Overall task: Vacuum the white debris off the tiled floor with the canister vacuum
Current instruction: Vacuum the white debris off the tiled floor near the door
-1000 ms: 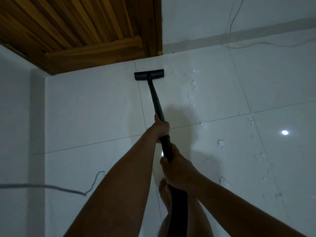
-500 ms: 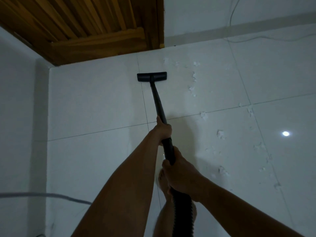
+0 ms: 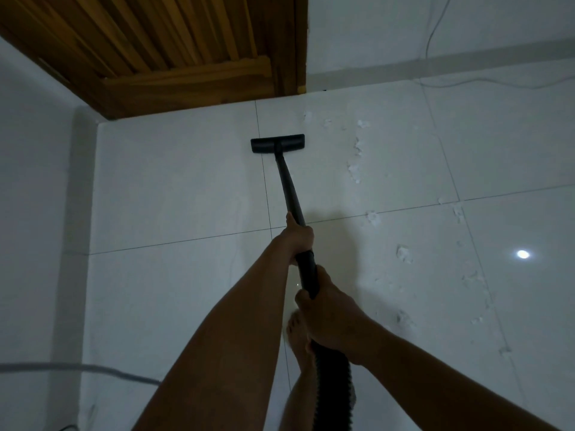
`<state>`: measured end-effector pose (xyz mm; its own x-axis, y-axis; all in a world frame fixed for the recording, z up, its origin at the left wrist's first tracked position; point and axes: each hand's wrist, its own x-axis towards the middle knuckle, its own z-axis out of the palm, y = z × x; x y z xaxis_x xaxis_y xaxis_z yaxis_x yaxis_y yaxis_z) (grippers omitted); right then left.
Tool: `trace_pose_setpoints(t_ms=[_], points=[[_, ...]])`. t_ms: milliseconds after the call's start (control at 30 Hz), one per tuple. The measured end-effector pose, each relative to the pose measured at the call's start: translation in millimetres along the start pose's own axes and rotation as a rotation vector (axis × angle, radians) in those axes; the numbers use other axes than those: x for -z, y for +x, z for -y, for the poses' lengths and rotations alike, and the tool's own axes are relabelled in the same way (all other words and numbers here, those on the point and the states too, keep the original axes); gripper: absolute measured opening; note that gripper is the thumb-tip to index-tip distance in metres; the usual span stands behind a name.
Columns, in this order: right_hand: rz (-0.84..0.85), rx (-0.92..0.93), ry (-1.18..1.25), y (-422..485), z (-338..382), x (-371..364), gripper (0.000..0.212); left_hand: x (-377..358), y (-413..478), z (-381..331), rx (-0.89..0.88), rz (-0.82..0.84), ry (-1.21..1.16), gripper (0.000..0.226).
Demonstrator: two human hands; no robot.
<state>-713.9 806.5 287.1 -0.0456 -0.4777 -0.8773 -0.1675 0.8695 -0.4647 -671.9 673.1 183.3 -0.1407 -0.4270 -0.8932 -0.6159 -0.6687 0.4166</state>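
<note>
While both hands grip the black wand (image 3: 287, 185), left hand (image 3: 298, 236) higher, right hand (image 3: 333, 315) lower, at the hose (image 3: 336, 377)

1. Fwd: wooden door (image 3: 186, 57) stands near, ahead of nozzle (image 3: 277, 143); bare tile strip btwn them.
2. L: wall (image 3: 37, 213) bounds tiled floor (image 3: 186, 188); wide bare tile btwn wall & wand (image 3: 289, 188).
3. R: open floor, only white debris (image 3: 354, 169) scattered.
4. Low L: grey cable (image 3: 93, 367) crosses floor; bare foot (image 3: 297, 331) beside hose (image 3: 336, 384).
</note>
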Motion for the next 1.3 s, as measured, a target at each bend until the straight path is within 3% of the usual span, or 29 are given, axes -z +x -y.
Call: trace_pose_setpoints(t_ms=[633, 1000, 1300], points=[[-0.038, 0.065, -0.096, 80.9, 86.4, 35.8, 0.058, 51.7, 85.0, -87.0, -0.023, -0.023, -0.013, 0.074], [-0.054, 0.008, -0.009, 107.4, 113.8, 39.9, 0.061, 69.7, 111.2, -115.3, -0.023, -0.029, -0.012, 0.071], [-0.085, 0.053, 0.081, 102.6, 160.6, 54.6, 0.049, 95.3, 103.5, -158.0, -0.003, -0.015, 0.041, 0.069]])
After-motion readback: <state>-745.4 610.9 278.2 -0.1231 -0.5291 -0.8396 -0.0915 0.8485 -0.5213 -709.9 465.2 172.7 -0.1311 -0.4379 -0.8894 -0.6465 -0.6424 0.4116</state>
